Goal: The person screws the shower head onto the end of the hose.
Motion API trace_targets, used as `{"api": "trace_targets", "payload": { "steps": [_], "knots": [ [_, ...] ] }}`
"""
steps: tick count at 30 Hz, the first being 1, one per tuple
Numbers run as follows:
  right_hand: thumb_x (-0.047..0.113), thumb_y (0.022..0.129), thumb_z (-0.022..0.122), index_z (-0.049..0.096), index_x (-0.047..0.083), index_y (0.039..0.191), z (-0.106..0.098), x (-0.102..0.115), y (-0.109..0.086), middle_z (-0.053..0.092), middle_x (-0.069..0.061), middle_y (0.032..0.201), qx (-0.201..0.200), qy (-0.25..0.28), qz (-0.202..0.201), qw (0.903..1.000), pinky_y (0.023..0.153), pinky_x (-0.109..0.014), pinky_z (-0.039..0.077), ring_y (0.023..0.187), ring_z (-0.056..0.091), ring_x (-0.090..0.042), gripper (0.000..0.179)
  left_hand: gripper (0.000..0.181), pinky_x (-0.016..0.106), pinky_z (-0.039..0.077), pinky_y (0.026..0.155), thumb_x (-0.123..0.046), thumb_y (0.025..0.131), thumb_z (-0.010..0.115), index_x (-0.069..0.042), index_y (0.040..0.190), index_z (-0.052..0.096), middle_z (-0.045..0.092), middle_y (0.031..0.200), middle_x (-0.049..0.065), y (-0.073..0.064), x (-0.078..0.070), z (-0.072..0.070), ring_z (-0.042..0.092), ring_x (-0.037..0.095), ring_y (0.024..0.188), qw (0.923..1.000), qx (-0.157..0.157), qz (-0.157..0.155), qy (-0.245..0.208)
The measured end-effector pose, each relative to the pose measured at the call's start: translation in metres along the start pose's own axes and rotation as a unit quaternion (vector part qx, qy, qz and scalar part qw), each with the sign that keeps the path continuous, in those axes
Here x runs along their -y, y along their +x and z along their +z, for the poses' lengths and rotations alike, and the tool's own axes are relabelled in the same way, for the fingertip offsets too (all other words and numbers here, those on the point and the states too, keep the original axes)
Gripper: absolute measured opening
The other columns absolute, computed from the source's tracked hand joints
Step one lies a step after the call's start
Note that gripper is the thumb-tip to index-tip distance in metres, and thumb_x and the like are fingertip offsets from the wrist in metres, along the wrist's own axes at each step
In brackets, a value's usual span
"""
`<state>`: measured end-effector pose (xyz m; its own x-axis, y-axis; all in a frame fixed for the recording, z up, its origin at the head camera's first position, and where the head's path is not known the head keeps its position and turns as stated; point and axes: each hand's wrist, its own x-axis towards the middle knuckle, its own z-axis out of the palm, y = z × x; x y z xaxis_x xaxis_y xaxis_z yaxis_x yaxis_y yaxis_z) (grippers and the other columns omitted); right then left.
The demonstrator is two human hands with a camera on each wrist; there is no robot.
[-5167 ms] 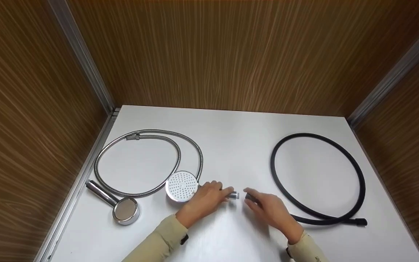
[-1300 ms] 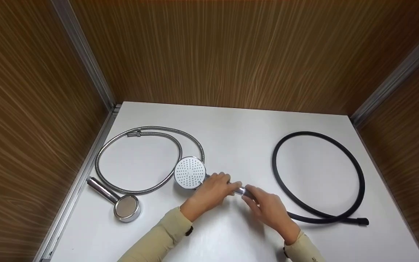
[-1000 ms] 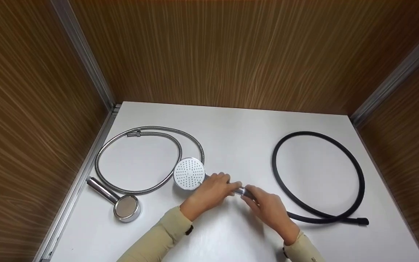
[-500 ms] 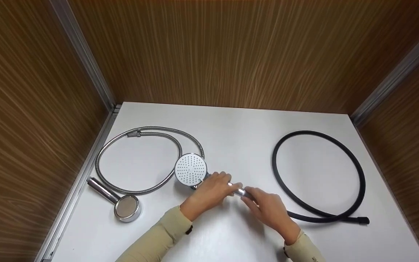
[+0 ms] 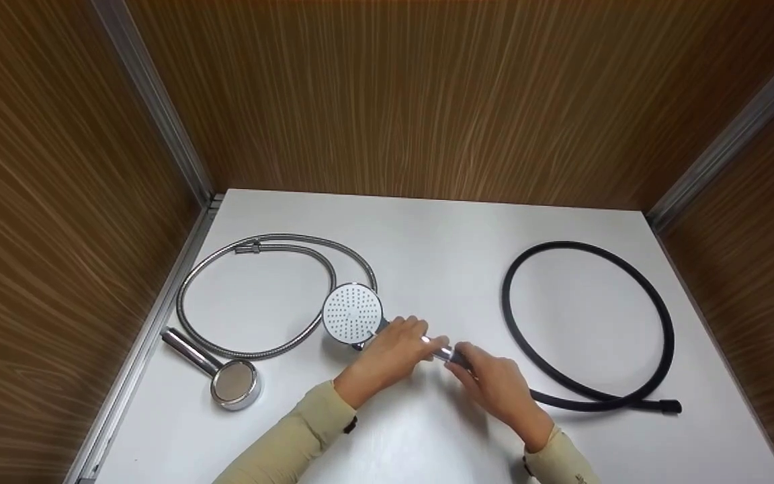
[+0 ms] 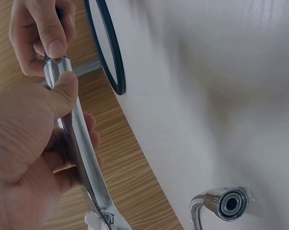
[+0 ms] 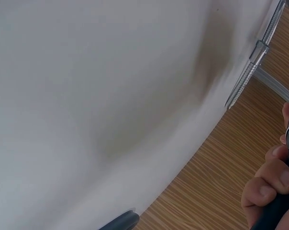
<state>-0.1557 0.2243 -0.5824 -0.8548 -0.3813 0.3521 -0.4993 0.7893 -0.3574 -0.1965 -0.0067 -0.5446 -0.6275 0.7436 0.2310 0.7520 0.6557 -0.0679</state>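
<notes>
Over the near middle of the table [image 5: 454, 269], your left hand [image 5: 390, 353] grips the white-faced shower head [image 5: 352, 313]; your right hand [image 5: 498, 386] holds the black hose [image 5: 588, 406] to its handle [image 6: 84, 143]. Joining appears in hand; next likely calls for straight, aligned twisting.

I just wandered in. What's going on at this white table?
A person's left hand has its grip on the handle of a white-faced shower head, while the right hand holds one end of a black hose against the handle's end. Whether the two are fastened together, I can't tell. The rest of that hose lies looped on the white table. At the person's left lie a metal hose and a second shower head, neither being held.
</notes>
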Motion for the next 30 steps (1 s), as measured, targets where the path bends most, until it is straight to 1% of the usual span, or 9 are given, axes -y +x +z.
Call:
{"api": "trace_targets", "payload": {
  "steps": [7, 16, 18, 23, 27, 30],
  "knots": [
    [0.03, 0.098, 0.075, 0.065, 0.016, 0.111, 0.0004, -0.0005, -0.0001, 0.056, 0.013, 0.076, -0.006, -0.011, -0.016, 0.9998, 0.054, -0.019, 0.036, 0.058, 0.04, 0.0, 0.021, 0.03, 0.028, 0.05, 0.076, -0.03, 0.099, 0.069, -0.032, 0.129, 0.067, 0.066, 0.092, -0.001, -0.0005, -0.0006, -0.0006, 0.057, 0.016, 0.082, 1.0, -0.005, -0.003, -0.001],
    [0.03, 0.1, 0.073, 0.067, 0.016, 0.114, 0.0003, 0.0005, 0.0008, 0.061, 0.012, 0.079, 0.003, -0.023, -0.014, 0.9996, 0.054, -0.02, 0.038, 0.059, 0.042, 0.0, 0.021, 0.031, 0.029, 0.052, 0.079, -0.033, 0.099, 0.069, -0.032, 0.13, 0.066, 0.066, 0.093, -0.001, -0.0013, -0.0014, -0.0017, 0.058, 0.017, 0.084, 0.9999, -0.001, -0.007, 0.009],
    [0.031, 0.1, 0.072, 0.066, 0.018, 0.113, 0.0003, 0.0003, 0.0007, 0.059, 0.013, 0.079, 0.004, -0.024, -0.014, 0.9996, 0.053, -0.02, 0.037, 0.059, 0.041, 0.0, 0.019, 0.03, 0.029, 0.051, 0.078, -0.034, 0.099, 0.069, -0.032, 0.129, 0.066, 0.066, 0.092, -0.001, -0.0016, -0.0014, -0.0014, 0.058, 0.017, 0.083, 0.9999, -0.005, -0.003, 0.012],
    [0.033, 0.098, 0.075, 0.067, 0.019, 0.112, 0.0005, 0.0002, -0.0003, 0.057, 0.015, 0.079, -0.003, -0.009, -0.004, 0.9999, 0.054, -0.02, 0.037, 0.06, 0.041, 0.001, 0.021, 0.029, 0.028, 0.049, 0.075, -0.035, 0.099, 0.068, -0.03, 0.127, 0.065, 0.065, 0.09, -0.001, -0.0026, -0.0011, -0.0002, 0.057, 0.016, 0.08, 0.9997, -0.016, 0.006, 0.016],
    [0.031, 0.094, 0.079, 0.069, 0.018, 0.113, 0.0007, -0.0006, -0.0009, 0.061, 0.014, 0.08, -0.015, 0.0, -0.001, 0.9999, 0.055, -0.019, 0.039, 0.062, 0.043, 0.003, 0.025, 0.029, 0.029, 0.049, 0.076, -0.036, 0.1, 0.067, -0.03, 0.128, 0.064, 0.066, 0.091, -0.001, -0.0036, -0.0007, -0.0007, 0.057, 0.017, 0.081, 0.9999, -0.013, 0.006, 0.008],
    [0.031, 0.094, 0.079, 0.07, 0.018, 0.114, 0.0012, -0.0017, -0.0012, 0.063, 0.013, 0.081, -0.022, -0.003, -0.008, 0.9997, 0.054, -0.019, 0.039, 0.062, 0.043, 0.002, 0.025, 0.03, 0.029, 0.049, 0.076, -0.037, 0.101, 0.066, -0.031, 0.129, 0.063, 0.066, 0.091, -0.001, -0.004, 0.0, -0.0006, 0.057, 0.017, 0.081, 0.9999, -0.013, 0.005, 0.002]
  ]
}}
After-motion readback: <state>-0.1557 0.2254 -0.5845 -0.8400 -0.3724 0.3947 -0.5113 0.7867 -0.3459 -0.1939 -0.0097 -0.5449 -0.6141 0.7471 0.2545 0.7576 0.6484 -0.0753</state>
